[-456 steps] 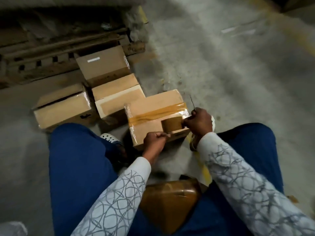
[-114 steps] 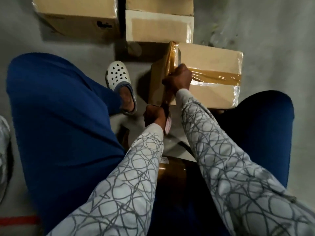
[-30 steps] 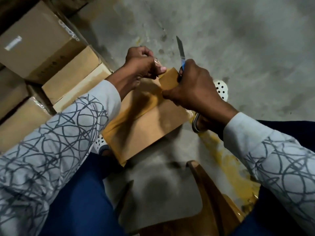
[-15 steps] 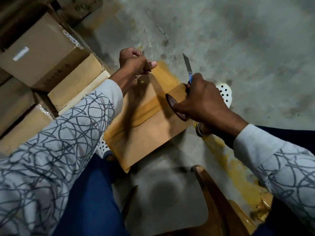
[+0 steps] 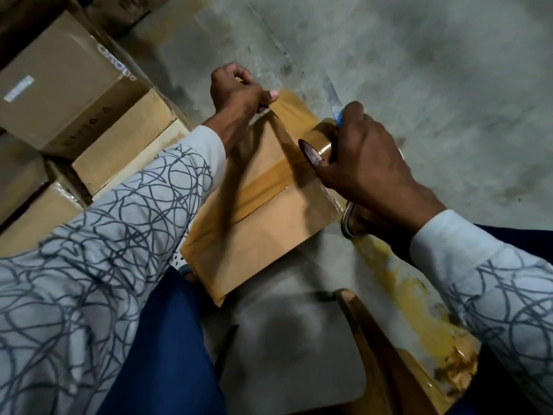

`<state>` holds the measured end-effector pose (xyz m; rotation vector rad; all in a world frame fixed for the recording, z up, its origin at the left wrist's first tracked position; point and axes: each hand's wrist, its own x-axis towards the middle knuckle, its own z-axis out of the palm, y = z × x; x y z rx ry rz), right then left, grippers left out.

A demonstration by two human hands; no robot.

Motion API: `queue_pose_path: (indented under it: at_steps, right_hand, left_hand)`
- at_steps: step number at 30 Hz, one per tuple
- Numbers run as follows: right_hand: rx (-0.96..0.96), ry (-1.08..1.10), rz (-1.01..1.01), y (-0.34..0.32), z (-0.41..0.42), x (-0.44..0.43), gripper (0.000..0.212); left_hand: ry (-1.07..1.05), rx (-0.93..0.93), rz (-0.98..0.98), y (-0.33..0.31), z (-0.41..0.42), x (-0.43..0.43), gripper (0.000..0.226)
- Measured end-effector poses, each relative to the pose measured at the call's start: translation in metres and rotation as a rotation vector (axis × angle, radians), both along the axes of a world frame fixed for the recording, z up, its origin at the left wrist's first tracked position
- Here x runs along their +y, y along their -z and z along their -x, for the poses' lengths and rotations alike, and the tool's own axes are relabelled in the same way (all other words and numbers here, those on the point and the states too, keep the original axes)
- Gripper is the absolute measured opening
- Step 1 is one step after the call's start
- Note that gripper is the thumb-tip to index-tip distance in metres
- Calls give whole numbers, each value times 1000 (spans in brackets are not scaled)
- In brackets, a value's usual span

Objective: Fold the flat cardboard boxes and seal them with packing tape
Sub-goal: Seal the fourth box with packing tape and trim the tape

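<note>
Box (image 5: pixel 263 205) on floor (image 5: pixel 419 70) at centre; left hand (image 5: pixel 239 91) pinching tape end (image 5: pixel 273 100) at 11 o'clock and right hand (image 5: pixel 365 157) clamped on roll (image 5: pixel 317 145) and knife (image 5: pixel 330 91) at 2 o'clock have drawn a longer strip, judged ready for laying.

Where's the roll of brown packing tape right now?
In the head view, right of centre, the roll of brown packing tape is gripped in the right hand over the brown cardboard box, its free strip stretching to the left hand.
</note>
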<state>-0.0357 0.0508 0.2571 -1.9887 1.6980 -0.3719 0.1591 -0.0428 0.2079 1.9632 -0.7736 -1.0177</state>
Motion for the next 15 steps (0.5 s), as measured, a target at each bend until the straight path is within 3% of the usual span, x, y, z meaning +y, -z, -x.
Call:
queue_pose_path:
  at_steps: [8, 15]
  right_hand:
    - [-78, 17, -107, 15, -1, 0, 54]
    - [-22, -1, -76, 23, -9, -7, 56]
  left_hand:
    - [-15, -43, -3, 9, -9, -3, 50]
    - [-1, -102, -76, 21, -14, 2, 42]
